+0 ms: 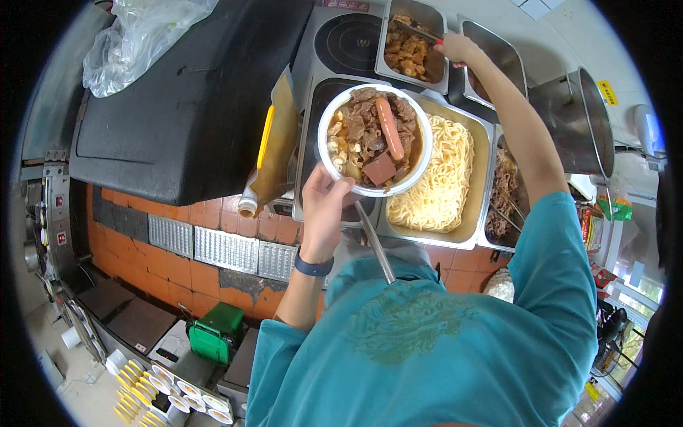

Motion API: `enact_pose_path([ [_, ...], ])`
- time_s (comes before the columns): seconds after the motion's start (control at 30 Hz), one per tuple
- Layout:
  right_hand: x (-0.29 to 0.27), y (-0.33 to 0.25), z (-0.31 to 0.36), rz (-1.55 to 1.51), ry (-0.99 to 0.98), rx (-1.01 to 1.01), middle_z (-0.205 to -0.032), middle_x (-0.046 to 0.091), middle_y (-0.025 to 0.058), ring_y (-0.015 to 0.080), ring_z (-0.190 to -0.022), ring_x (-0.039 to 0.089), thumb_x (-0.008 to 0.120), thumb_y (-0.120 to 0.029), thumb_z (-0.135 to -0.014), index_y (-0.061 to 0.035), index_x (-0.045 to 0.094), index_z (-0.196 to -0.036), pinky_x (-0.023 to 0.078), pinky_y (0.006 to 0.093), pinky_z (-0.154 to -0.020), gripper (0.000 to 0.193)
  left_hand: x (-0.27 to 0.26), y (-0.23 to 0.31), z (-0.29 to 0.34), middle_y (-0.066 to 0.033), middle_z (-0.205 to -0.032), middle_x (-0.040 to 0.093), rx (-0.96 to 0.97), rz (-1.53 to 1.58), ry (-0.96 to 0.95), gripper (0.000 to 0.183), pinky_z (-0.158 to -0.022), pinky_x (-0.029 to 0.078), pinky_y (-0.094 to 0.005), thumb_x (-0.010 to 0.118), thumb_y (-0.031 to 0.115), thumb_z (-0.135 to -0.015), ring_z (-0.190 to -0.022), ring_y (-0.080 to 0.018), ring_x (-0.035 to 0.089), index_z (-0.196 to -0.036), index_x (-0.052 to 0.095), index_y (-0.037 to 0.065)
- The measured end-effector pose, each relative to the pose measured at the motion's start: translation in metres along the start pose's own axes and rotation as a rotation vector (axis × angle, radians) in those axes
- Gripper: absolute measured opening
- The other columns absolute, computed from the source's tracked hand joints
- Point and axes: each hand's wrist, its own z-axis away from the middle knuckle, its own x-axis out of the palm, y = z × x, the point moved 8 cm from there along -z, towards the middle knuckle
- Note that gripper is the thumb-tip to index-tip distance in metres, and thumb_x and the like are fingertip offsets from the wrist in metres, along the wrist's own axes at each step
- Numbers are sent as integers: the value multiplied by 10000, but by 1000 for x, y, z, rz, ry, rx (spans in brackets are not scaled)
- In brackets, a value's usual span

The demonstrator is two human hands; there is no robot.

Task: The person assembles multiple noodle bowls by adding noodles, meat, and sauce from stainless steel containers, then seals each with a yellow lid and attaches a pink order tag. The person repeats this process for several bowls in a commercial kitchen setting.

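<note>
My left hand (326, 203) holds a white round bowl (425, 155) at its near left rim, thumb over the edge. In the bowl lie sliced brown meat (366, 121), a pink sausage (389, 127), a reddish-brown square slab (379, 169), pale pieces and some broth. The bowl is above the counter, covering part of a tray of noodles (445, 174). My right hand (459, 50) reaches far right, closed on the red handle of a dark utensil (420, 30). Its working end dips into brown chunks (407, 57) in a steel pan (442, 80); its exact kind is unclear.
Right of the noodles is a pan of shredded meat (501, 192) with a thin metal tool. A tall steel pot (580, 121) stands far right. A black box (192, 107) fills the left, near an upright brown bottle-like container (277, 142). A metal handle (377, 245) juts toward me.
</note>
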Motion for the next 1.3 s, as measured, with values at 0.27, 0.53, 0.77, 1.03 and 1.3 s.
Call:
enact_pose_path([
  [0.27, 1, 0, 3, 223, 14, -98, -858, 717, 191, 331, -643, 688, 575, -384, -981, 46, 686, -991, 575, 464, -673, 444, 8, -6, -3, -60, -1075, 662, 26, 20, -33, 145, -833, 580, -331, 566, 22, -902, -972, -149, 657, -1039, 556, 68],
  [0.53, 13, 36, 20, -64, 42, -108, -727, 683, 160, 259, -496, 603, 571, -363, -971, 20, 666, -946, 502, 399, -495, 395, 11, -8, 0, -64, -1075, 651, 28, 9, -53, 167, -869, 576, -375, 530, 52, -921, -1008, -164, 646, -1086, 553, 46],
  [0.77, 13, 51, 45, -517, -89, -35, -606, 618, 89, 138, -371, 489, 557, -405, -975, 22, 613, -883, 392, 297, -362, 441, 6, -11, -6, -78, -1107, 659, 48, 61, -78, 204, -870, 584, -364, 558, 37, -895, -1023, -177, 654, -1098, 573, 36],
  [1.03, 12, 4, 6, -101, 18, 41, -611, 645, 138, 242, -488, 624, 554, -521, -957, 45, 664, -766, 517, 361, -498, 606, 5, -11, -7, -84, -1107, 658, -5, 36, -82, 189, -863, 592, -379, 551, 35, -903, -1012, -185, 664, -1092, 557, 35],
  [1.3, 21, 15, -22, -112, -39, 19, -570, 618, 128, 239, -412, 574, 511, -391, -1007, 41, 632, -705, 466, 383, -415, 541, 2, -12, -6, -70, -1075, 659, 5, 14, -49, 142, -814, 595, -344, 571, 31, -893, -957, -165, 662, -1034, 566, 39],
])
